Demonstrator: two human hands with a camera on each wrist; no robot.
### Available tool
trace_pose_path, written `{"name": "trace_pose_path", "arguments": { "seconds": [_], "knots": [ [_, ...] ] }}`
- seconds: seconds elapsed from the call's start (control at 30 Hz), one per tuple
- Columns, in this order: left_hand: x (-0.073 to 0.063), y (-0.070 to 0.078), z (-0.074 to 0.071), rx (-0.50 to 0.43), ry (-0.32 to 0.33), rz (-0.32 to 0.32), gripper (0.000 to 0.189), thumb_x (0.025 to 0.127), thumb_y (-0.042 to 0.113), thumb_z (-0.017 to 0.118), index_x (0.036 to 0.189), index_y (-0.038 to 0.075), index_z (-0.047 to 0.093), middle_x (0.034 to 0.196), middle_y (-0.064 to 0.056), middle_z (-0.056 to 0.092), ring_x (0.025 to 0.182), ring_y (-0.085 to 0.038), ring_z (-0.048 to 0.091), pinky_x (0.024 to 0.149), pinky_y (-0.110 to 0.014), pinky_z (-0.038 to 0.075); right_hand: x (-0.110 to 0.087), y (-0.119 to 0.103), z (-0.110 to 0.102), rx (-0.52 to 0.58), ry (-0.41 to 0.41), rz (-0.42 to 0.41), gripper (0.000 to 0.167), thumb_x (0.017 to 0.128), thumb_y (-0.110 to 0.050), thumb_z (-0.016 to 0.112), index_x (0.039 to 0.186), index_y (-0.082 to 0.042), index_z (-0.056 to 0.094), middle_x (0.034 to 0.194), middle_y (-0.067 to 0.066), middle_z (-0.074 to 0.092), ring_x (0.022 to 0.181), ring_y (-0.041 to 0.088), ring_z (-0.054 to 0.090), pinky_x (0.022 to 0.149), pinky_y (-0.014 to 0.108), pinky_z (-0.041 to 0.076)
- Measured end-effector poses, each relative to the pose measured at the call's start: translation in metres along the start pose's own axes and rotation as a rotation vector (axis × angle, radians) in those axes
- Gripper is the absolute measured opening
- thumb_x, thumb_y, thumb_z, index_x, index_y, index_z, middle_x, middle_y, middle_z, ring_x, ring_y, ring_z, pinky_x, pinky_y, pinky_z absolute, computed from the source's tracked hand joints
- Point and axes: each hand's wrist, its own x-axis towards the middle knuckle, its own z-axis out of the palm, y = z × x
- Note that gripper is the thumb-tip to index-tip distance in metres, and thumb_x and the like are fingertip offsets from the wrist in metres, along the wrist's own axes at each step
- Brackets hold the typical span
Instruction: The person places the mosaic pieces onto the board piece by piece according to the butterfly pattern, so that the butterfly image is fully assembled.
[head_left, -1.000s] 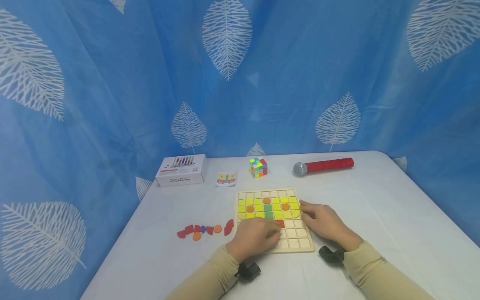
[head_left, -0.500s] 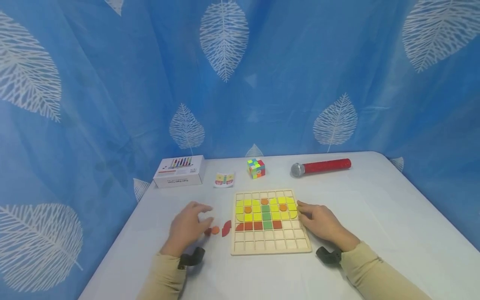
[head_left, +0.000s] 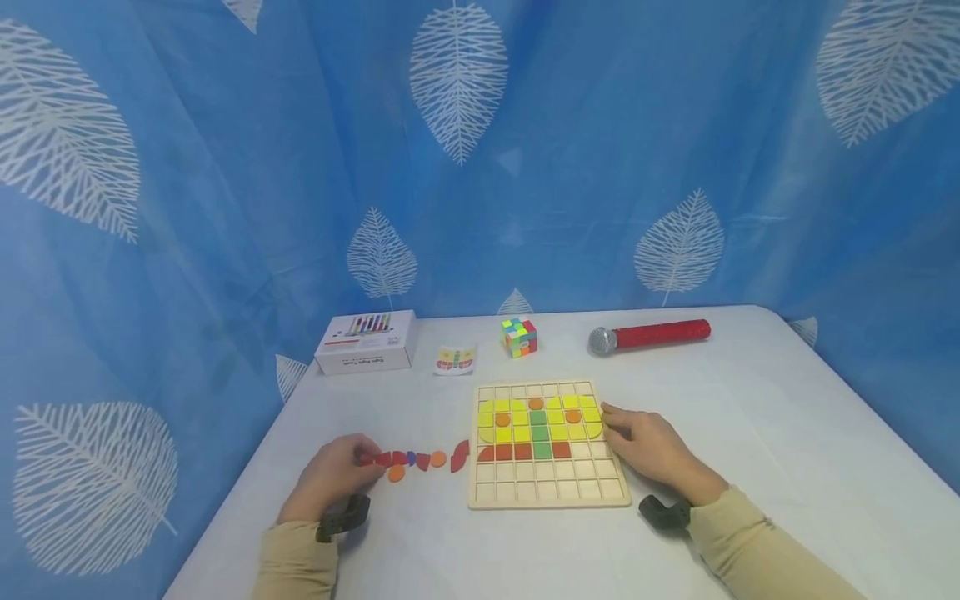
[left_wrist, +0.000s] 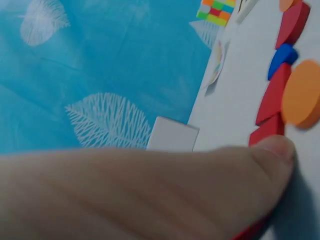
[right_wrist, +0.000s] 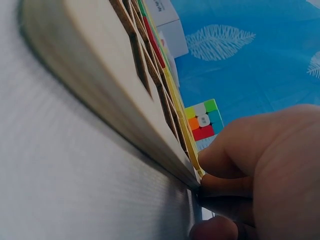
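My left hand (head_left: 333,475) is at the left end of a row of loose pieces, its thumb and fingers pinching a red piece (left_wrist: 251,231) that they mostly cover. Alongside lie more red pieces (head_left: 423,461), a blue piece (left_wrist: 283,60) and orange discs (head_left: 396,473). With its thumb and fingers, my right hand (head_left: 648,446) holds the right edge of the wooden grid board (head_left: 551,493). Set in the board are yellow pieces (head_left: 521,433), orange discs (head_left: 573,416), a green column (head_left: 540,433) and a row of red pieces (head_left: 504,452).
Behind the board stand a puzzle cube (head_left: 519,337) and a small pattern card (head_left: 454,360). A white box (head_left: 366,342) sits at the back left, a red microphone (head_left: 651,335) at the back right. A blue leaf-print curtain (head_left: 570,167) hangs behind the white table (head_left: 570,550).
My left hand has moved left from the board to the far end of the loose pieces and now pinches a red one. The right hand stays on the board's edge.
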Motion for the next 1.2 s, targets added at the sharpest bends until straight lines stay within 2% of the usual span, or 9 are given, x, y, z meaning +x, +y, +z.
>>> {"name": "trace_pose_path", "arguments": {
  "seconds": [0.27, 0.47, 0.63, 0.73, 0.83, 0.9, 1.0, 1.07, 1.2],
  "knots": [
    [0.003, 0.008, 0.009, -0.033, 0.062, 0.038, 0.023, 0.086, 0.017, 0.082, 0.104, 0.011, 0.067, 0.098, -0.005, 0.068, 0.089, -0.021, 0.061, 0.078, -0.039, 0.056, 0.0, 0.001, 0.002, 0.0, 0.02, -0.014, 0.042, 0.1, -0.022, 0.062, 0.135, 0.0, 0.065, 0.149, 0.014, 0.056, 0.14, 0.045, 0.048, 0.111, 0.062, 0.039],
    [0.002, 0.011, 0.01, -0.067, 0.09, 0.02, 0.022, 0.087, 0.016, 0.081, 0.102, 0.01, 0.067, 0.098, -0.005, 0.068, 0.089, -0.021, 0.062, 0.078, -0.039, 0.056, 0.0, 0.0, 0.001, 0.004, 0.018, -0.019, 0.042, 0.1, -0.022, 0.062, 0.135, 0.0, 0.065, 0.149, 0.016, 0.055, 0.139, 0.046, 0.048, 0.111, 0.062, 0.039],
    [0.002, 0.016, 0.01, -0.169, 0.129, -0.016, 0.019, 0.091, 0.02, 0.078, 0.104, 0.011, 0.067, 0.096, -0.005, 0.068, 0.081, -0.019, 0.064, 0.074, -0.034, 0.056, 0.0, 0.0, 0.001, 0.002, 0.016, -0.014, 0.042, 0.1, -0.022, 0.061, 0.135, 0.001, 0.065, 0.15, 0.015, 0.055, 0.139, 0.046, 0.048, 0.112, 0.063, 0.038],
    [0.0, 0.026, 0.011, -0.251, 0.172, 0.004, 0.02, 0.093, 0.024, 0.077, 0.106, 0.012, 0.068, 0.099, -0.007, 0.068, 0.073, -0.021, 0.064, 0.066, -0.032, 0.055, 0.0, 0.001, 0.001, 0.001, 0.014, -0.012, 0.042, 0.1, -0.021, 0.062, 0.135, 0.0, 0.065, 0.15, 0.015, 0.055, 0.139, 0.046, 0.048, 0.112, 0.063, 0.038],
    [-0.005, 0.048, 0.02, -0.317, 0.2, 0.079, 0.017, 0.092, 0.024, 0.077, 0.104, 0.015, 0.069, 0.1, -0.006, 0.068, 0.066, -0.024, 0.062, 0.057, -0.032, 0.053, 0.0, 0.001, 0.002, 0.006, 0.011, -0.006, 0.042, 0.1, -0.021, 0.062, 0.136, 0.0, 0.064, 0.15, 0.015, 0.055, 0.14, 0.046, 0.048, 0.112, 0.063, 0.038],
    [-0.008, 0.067, 0.03, -0.33, 0.18, 0.162, 0.013, 0.091, 0.024, 0.078, 0.101, 0.017, 0.07, 0.098, -0.003, 0.068, 0.066, -0.025, 0.062, 0.055, -0.032, 0.051, -0.001, 0.001, 0.002, 0.008, 0.009, -0.001, 0.042, 0.1, -0.022, 0.062, 0.136, 0.0, 0.064, 0.15, 0.015, 0.055, 0.14, 0.045, 0.048, 0.112, 0.062, 0.038],
    [-0.01, 0.096, 0.046, -0.304, 0.095, 0.309, 0.008, 0.091, 0.025, 0.078, 0.097, 0.021, 0.072, 0.094, 0.003, 0.069, 0.068, -0.02, 0.061, 0.057, -0.029, 0.05, -0.001, 0.0, 0.002, 0.01, 0.007, -0.001, 0.042, 0.1, -0.022, 0.062, 0.136, -0.001, 0.064, 0.15, 0.015, 0.055, 0.14, 0.045, 0.048, 0.112, 0.062, 0.038],
    [-0.008, 0.114, 0.056, -0.276, 0.032, 0.403, 0.005, 0.092, 0.024, 0.077, 0.096, 0.022, 0.075, 0.099, 0.004, 0.072, 0.073, -0.016, 0.06, 0.06, -0.027, 0.05, -0.001, 0.0, 0.001, 0.007, 0.009, -0.004, 0.042, 0.1, -0.022, 0.062, 0.136, -0.001, 0.064, 0.15, 0.015, 0.055, 0.14, 0.045, 0.047, 0.112, 0.062, 0.038],
    [-0.001, 0.152, 0.08, -0.235, -0.058, 0.496, 0.007, 0.092, 0.02, 0.074, 0.097, 0.023, 0.078, 0.102, 0.007, 0.074, 0.081, -0.012, 0.059, 0.067, -0.026, 0.05, 0.0, 0.0, 0.0, 0.017, 0.007, -0.002, 0.042, 0.1, -0.021, 0.062, 0.137, -0.001, 0.064, 0.15, 0.015, 0.055, 0.141, 0.045, 0.047, 0.112, 0.062, 0.038]
  ]
}}
